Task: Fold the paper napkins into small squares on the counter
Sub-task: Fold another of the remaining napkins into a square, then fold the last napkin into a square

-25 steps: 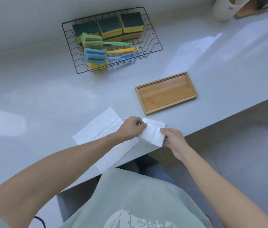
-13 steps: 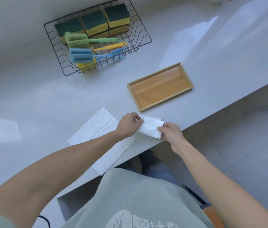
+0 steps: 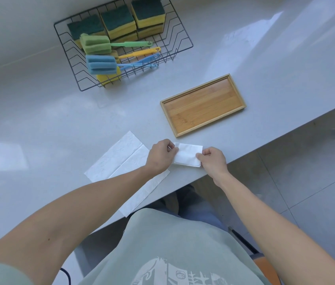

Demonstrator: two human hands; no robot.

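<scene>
In the middle of the frame, both hands, left (image 3: 161, 156) and right (image 3: 211, 161), pinch a folded napkin (image 3: 187, 155) with curled fingers (image 3: 200, 155) on the table (image 3: 59, 120).

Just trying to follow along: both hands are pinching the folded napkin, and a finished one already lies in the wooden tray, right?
Not quite. The head view shows the wooden tray holding nothing. The left hand and right hand do pinch the folded napkin from either side; the only other napkin lies unfolded on the counter, under the left forearm.
</scene>
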